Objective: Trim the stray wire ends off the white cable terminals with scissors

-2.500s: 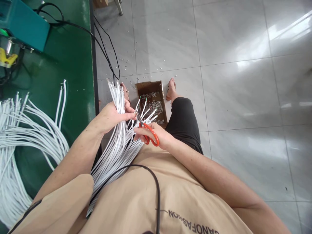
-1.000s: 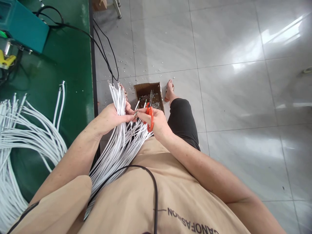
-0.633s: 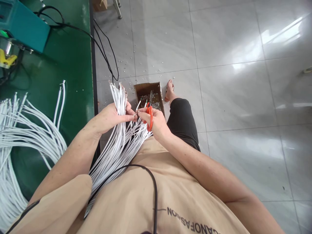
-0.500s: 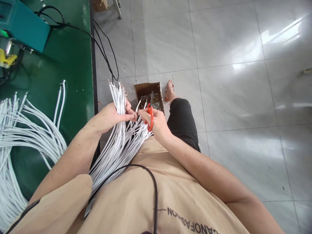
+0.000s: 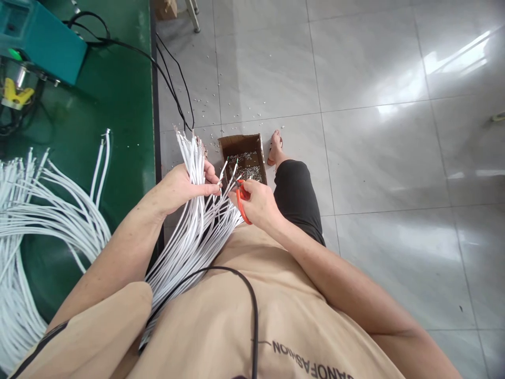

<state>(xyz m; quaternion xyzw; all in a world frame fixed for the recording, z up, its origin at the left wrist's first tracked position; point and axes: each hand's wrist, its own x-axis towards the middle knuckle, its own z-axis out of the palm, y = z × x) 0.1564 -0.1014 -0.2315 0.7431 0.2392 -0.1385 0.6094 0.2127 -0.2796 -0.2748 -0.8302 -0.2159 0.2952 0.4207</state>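
My left hand (image 5: pixel 193 184) is wrapped round a bundle of white cables (image 5: pixel 193 158), their tips pointing up past the fingers. Its thumb and fingertips meet on the right at a cable end. In my right hand (image 5: pixel 258 202) are red-handled scissors (image 5: pixel 242 202), with the blades angled up and left, close to the left fingertips. More loose white cables (image 5: pixel 213 237) fan out below both hands and run down across the lap. Beneath the hands, on the floor, an open cardboard box (image 5: pixel 241 145) holds many small clippings.
On the left, a green table (image 5: pixel 130 105) bears another pile of white cables (image 5: pixel 59 210), a teal machine (image 5: pixel 55 45) and a yellow part (image 5: pixel 18 95). Black cords (image 5: pixel 173 87) hang over its edge. Small scraps lie scattered on the grey tiled floor (image 5: pixel 366 158).
The scissors have turned from pointing upward to pointing up-left, toward the left fingertips. My right hand's fingertips have parted from the left ones. My left hand keeps its hold on the bundle.
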